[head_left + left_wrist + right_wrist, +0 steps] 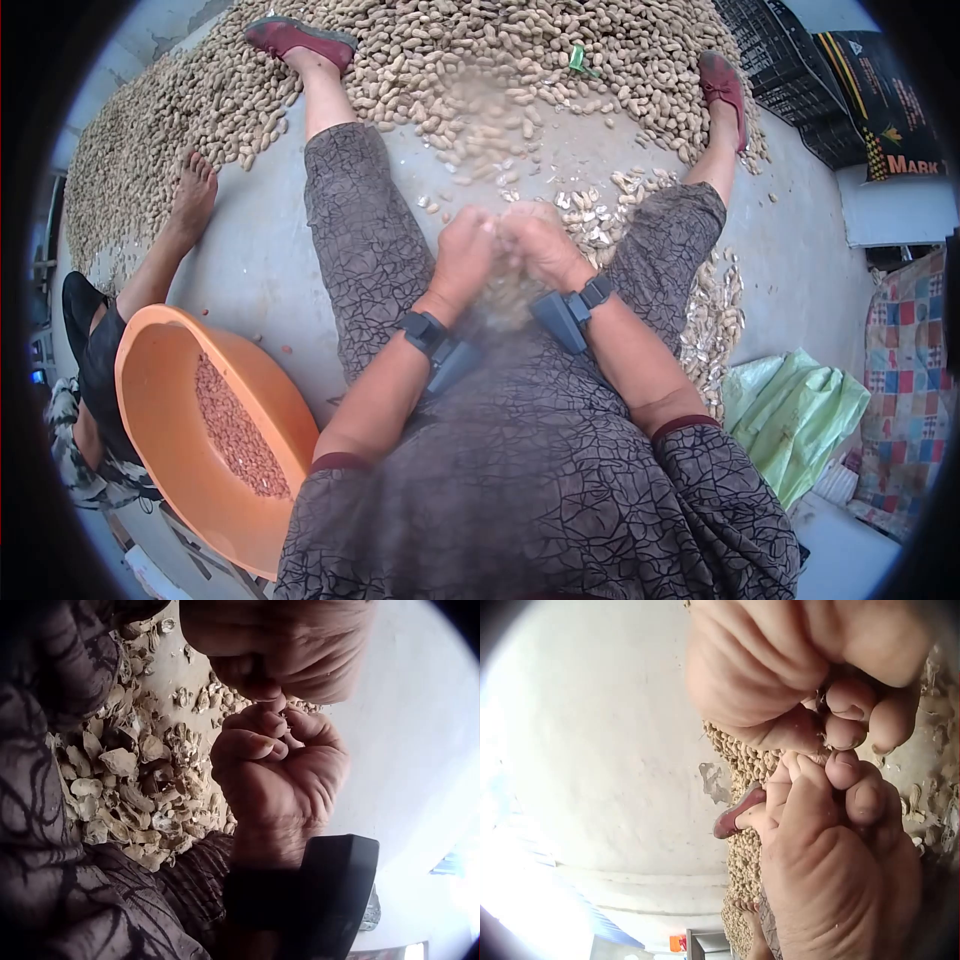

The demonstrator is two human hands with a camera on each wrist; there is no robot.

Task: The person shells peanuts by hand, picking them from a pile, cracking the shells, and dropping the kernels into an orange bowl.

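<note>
In the head view my left hand (466, 252) and right hand (542, 243) meet fingertip to fingertip above the floor between the outstretched legs. Curled fingers and thumbs of both hands pinch a peanut (821, 757), of which only a sliver shows in the right wrist view; the fingers hide the rest. The left wrist view has the left hand (281, 649) above and the right hand (281, 784) below, their tips touching. Empty peanut shells (712, 325) lie heaped beside the right leg, and a small blurred patch of them shows below the hands.
A large pile of unshelled peanuts (500, 50) spreads across the far floor. On the left stands an orange basin (150, 400) of shelled red kernels (235, 425), near another person's bare foot (190, 200). A green sack (795, 420) and black crates (790, 75) are on the right.
</note>
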